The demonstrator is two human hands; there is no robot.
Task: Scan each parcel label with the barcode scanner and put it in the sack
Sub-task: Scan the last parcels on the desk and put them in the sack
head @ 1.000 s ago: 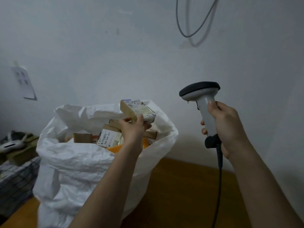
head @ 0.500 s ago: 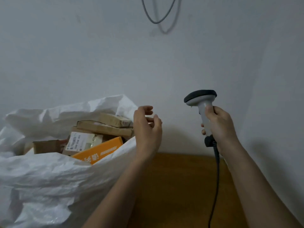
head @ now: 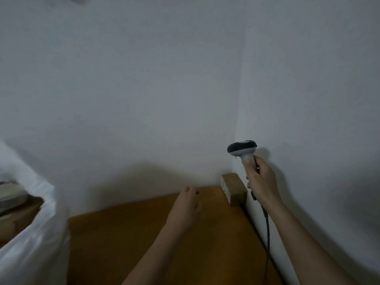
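The right hand [head: 261,182] is gripping the barcode scanner [head: 244,153] upright. The left hand [head: 185,208], holding nothing, fingers relaxed, is hovering over the table [head: 123,233]; a parcel [head: 234,189] is lying at its two o'clock, apart, the sack [head: 30,233] at nine.

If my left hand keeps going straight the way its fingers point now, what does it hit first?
Probably the wall behind the brown table. The left hand points up and away; the small parcel in the corner lies off to its right. Depth is unclear in this blurred view.
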